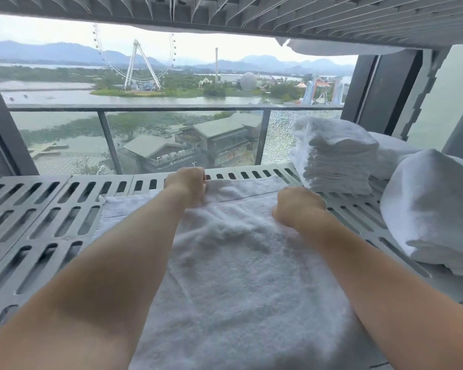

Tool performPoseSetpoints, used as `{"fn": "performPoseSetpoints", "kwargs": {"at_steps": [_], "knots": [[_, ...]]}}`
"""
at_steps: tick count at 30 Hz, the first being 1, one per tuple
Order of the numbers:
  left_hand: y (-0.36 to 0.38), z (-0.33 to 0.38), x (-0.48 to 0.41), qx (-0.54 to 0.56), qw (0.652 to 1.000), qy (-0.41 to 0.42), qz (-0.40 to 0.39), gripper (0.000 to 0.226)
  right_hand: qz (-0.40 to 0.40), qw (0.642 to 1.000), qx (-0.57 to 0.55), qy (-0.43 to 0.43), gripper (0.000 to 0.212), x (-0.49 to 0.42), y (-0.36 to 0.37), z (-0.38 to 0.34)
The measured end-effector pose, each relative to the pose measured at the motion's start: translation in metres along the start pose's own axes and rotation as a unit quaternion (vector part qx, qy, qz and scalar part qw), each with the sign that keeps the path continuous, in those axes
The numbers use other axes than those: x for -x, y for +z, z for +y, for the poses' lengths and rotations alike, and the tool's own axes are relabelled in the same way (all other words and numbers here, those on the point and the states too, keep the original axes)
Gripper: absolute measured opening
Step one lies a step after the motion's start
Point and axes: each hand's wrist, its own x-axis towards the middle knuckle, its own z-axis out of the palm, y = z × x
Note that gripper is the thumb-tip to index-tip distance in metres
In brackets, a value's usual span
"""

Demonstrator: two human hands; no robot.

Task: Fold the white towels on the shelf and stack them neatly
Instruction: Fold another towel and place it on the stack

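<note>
A white towel [235, 268] lies spread on the grey slotted shelf [38, 209], running from the near edge to the far edge. My left hand [186, 184] is closed on the towel's far edge near the back of the shelf. My right hand [297, 206] is a fist gripping the towel a little nearer and to the right. A stack of folded white towels [334, 158] stands at the back right. Beside it, further right, sits a bulky pile of loose white towels [433, 209].
Another slotted shelf [225, 12] hangs close overhead with white cloth [332, 48] drooping from it. Behind the shelf is a window with a balcony railing [145, 108]. Dark frame posts [372, 86] stand at the back right.
</note>
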Motion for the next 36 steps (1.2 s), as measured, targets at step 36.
{"fn": "performPoseSetpoints", "kwargs": {"at_steps": [36], "knots": [[0.047, 0.144, -0.055, 0.087, 0.995, 0.010, 0.041, 0.025, 0.033, 0.936, -0.334, -0.103, 0.044, -0.092, 0.047, 0.068]]}}
